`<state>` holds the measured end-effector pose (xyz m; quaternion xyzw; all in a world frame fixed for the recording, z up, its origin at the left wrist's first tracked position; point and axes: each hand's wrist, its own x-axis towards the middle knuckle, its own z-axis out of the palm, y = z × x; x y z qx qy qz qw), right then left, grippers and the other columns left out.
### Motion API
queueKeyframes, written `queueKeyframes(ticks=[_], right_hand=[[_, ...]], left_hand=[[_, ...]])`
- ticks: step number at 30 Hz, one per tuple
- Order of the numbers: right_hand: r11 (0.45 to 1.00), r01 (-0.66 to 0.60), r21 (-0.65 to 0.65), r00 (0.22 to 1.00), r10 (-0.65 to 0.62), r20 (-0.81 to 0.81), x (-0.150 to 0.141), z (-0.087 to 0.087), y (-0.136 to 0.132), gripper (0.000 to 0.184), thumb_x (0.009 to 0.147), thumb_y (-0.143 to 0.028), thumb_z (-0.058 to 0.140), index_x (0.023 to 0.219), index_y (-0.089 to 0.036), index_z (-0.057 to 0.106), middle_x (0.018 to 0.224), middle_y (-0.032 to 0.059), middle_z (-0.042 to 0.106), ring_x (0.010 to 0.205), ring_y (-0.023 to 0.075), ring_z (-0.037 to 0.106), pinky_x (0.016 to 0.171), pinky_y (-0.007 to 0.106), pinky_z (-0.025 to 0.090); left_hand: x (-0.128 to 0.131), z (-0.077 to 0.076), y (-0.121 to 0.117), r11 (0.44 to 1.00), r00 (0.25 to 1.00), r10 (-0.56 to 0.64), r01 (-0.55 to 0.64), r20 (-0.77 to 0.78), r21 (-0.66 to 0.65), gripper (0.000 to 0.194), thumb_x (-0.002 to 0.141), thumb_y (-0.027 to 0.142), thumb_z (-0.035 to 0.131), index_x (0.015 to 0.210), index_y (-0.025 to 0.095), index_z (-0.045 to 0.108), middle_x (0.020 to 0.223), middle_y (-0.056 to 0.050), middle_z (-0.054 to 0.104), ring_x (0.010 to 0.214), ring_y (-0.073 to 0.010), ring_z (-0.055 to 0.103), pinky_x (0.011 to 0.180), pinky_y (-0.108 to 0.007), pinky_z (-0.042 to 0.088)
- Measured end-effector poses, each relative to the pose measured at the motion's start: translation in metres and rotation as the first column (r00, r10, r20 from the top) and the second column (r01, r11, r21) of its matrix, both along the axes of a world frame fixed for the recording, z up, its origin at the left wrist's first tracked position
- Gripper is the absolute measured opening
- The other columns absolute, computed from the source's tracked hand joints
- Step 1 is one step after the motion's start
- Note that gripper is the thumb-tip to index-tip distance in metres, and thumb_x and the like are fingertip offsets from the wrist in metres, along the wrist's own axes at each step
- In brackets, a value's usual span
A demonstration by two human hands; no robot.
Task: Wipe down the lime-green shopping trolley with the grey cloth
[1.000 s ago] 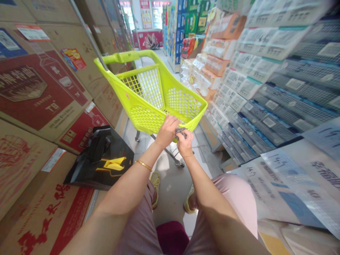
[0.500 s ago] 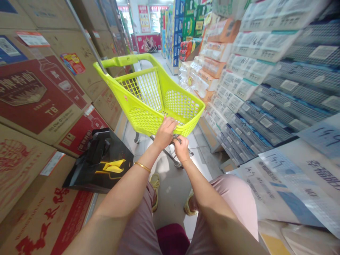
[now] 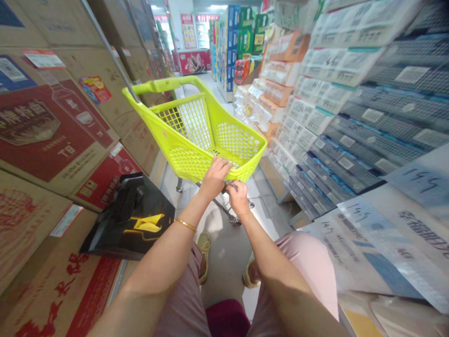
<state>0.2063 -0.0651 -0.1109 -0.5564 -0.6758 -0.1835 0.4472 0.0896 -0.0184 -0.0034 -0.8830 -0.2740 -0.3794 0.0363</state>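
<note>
A lime-green plastic shopping cart (image 3: 184, 164) stands in the aisle in front of me, its basket end towards my knees. My left hand (image 3: 215, 178), with a gold bangle on the wrist, is hooked over the near rim of the basket, fingers bent over the edge. Just below the rim, my right hand (image 3: 239, 197) is closed, thumb and fingers pinched at a small dark grey piece at the cart's front. What that piece is stays hidden by the fingers. Both hands are close together. The visible part of the basket holds no goods.
Stacked cartons (image 3: 45, 117) line the left side. A black bag (image 3: 133, 210) with a yellow ribbon leans there. Packs of tissue (image 3: 308, 112) and dark blue-grey packs (image 3: 336, 164) rise on the right. A red freezer (image 3: 194, 61) stands far ahead.
The view has shifted slightly, so the cart appears a little further left and lower. Both hands keep nearly the same place and hold on the cart.
</note>
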Motion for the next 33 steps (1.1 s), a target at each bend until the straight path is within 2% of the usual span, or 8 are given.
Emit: queueKeyframes(ticks=[4,9,13,18,22,28,33], right_hand=[[0.999,-0.042,0.010,0.995,0.042,-0.090,-0.001,0.008,-0.007,0.027,0.076,-0.005,0.045,0.088,-0.023,0.063,0.099,0.0063,0.051,0.094,0.0192,0.046,0.088,0.036,0.041],[0.986,-0.039,0.164,0.960,0.082,-0.268,0.000,0.039,-0.013,0.022,0.077,-0.012,0.045,0.090,-0.023,0.059,0.103,0.0078,0.045,0.100,0.0212,0.046,0.090,0.042,0.043],[0.984,-0.002,0.179,0.940,0.063,-0.335,0.004,0.059,-0.014,0.021,0.080,-0.018,0.044,0.096,-0.023,0.058,0.107,0.0089,0.044,0.106,0.0228,0.046,0.094,0.045,0.042],[0.991,-0.050,0.124,0.957,0.083,-0.277,0.017,0.073,-0.011,0.032,0.084,-0.019,0.042,0.113,-0.023,0.054,0.115,0.0101,0.049,0.112,0.0226,0.047,0.099,0.045,0.039],[0.991,-0.123,0.051,0.965,0.131,-0.226,0.029,0.075,-0.007,0.033,0.085,-0.022,0.043,0.116,-0.024,0.054,0.116,0.0099,0.052,0.113,0.0225,0.048,0.100,0.045,0.039],[0.995,-0.094,-0.018,0.969,0.087,-0.230,0.043,0.077,-0.008,0.032,0.086,-0.024,0.042,0.115,-0.023,0.056,0.116,0.0106,0.054,0.113,0.0231,0.050,0.100,0.045,0.040],[0.967,-0.206,-0.149,0.975,0.191,-0.113,0.044,0.095,-0.015,0.034,0.087,-0.024,0.044,0.119,-0.023,0.054,0.125,0.0105,0.054,0.118,0.0240,0.048,0.101,0.044,0.039]], left_hand=[[-0.001,0.004,-0.006,1.000,0.997,0.023,-0.023,-0.068,-0.011,0.035,0.086,0.007,0.038,0.111,0.019,0.060,0.107,-0.009,0.057,0.117,-0.0222,0.049,0.112,-0.052,0.027],[-0.002,0.011,-0.016,0.998,0.998,0.041,-0.044,-0.053,-0.047,0.030,0.087,0.015,0.040,0.109,0.018,0.060,0.115,-0.010,0.058,0.128,-0.0250,0.041,0.112,-0.052,0.028],[0.003,0.015,-0.022,0.997,1.000,0.012,-0.013,-0.011,-0.071,0.029,0.086,0.014,0.037,0.104,0.017,0.060,0.119,-0.009,0.059,0.131,-0.0248,0.039,0.113,-0.052,0.028],[0.016,0.011,-0.025,0.988,0.995,0.017,-0.001,0.102,-0.153,0.026,0.087,0.016,0.037,0.097,0.016,0.060,0.103,-0.009,0.065,0.111,-0.0210,0.055,0.112,-0.050,0.029],[0.017,0.007,-0.019,0.975,0.979,-0.012,0.056,0.202,-0.214,0.017,0.084,0.019,0.046,0.086,0.018,0.063,0.096,-0.006,0.067,0.100,-0.0194,0.059,0.111,-0.050,0.029],[0.002,0.008,-0.012,0.959,0.968,-0.051,0.115,0.246,-0.257,0.013,0.081,0.020,0.054,0.084,0.019,0.066,0.097,-0.006,0.070,0.096,-0.0186,0.062,0.111,-0.051,0.029],[-0.018,0.010,-0.010,0.949,0.963,-0.082,0.155,0.256,-0.276,0.015,0.083,0.026,0.054,0.083,0.019,0.068,0.095,-0.006,0.071,0.094,-0.0182,0.063,0.112,-0.051,0.025]])
